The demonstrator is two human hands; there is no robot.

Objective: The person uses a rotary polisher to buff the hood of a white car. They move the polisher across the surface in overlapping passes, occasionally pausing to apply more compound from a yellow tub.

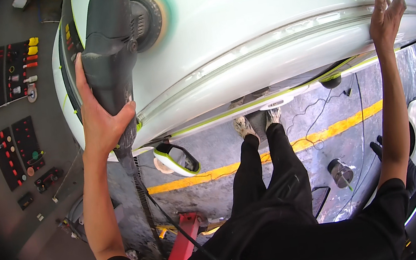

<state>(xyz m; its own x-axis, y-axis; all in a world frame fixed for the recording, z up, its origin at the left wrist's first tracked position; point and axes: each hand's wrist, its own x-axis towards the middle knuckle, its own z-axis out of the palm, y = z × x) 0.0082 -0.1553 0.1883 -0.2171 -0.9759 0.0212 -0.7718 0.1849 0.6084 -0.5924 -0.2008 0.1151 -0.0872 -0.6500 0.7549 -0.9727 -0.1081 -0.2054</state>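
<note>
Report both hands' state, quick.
Left hand: closed around the black power polisher.
Right hand: open, holding nothing, at the white car's edge; whether it touches cannot be told.

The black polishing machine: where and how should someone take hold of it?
The polishing machine is probably best gripped around its rear body, from the person's left and below, as the left hand does: the long body narrows toward that end, while the round pad sits at the far end, facing the white roof.
</note>
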